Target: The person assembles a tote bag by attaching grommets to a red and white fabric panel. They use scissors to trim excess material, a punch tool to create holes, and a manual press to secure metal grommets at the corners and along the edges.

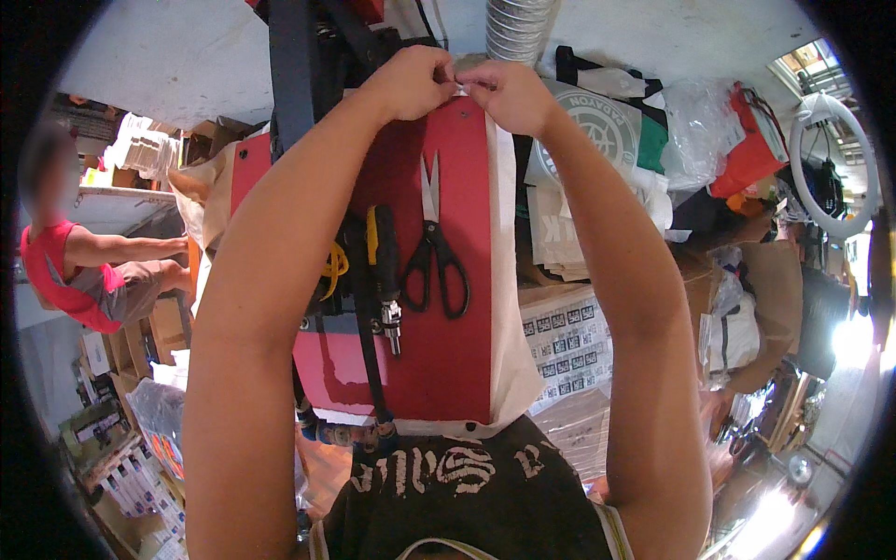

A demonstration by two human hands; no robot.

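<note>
My left hand (418,84) and my right hand (511,95) meet at the far edge of a red board (448,373). Both are closed, fingertips pinched close together. A small pale bit shows between them, too little to name. Cream fabric (509,364) runs along the board's right side and shows at its near edge. On the board lie black-handled scissors (433,245), blades pointing away from me and slightly apart. Left of them rests a black-and-yellow handled tool (383,252) with a metal tip toward me. Beside it is a yellow cord (334,269), partly behind my left forearm.
A dark metal post (291,84) rises at the far left of the board, and a silver flexible duct (516,30) hangs beyond. Printed cloth bags (583,140) and cartons (569,345) stand at right. Another person (65,257) is at left; a white ring (870,168) is far right.
</note>
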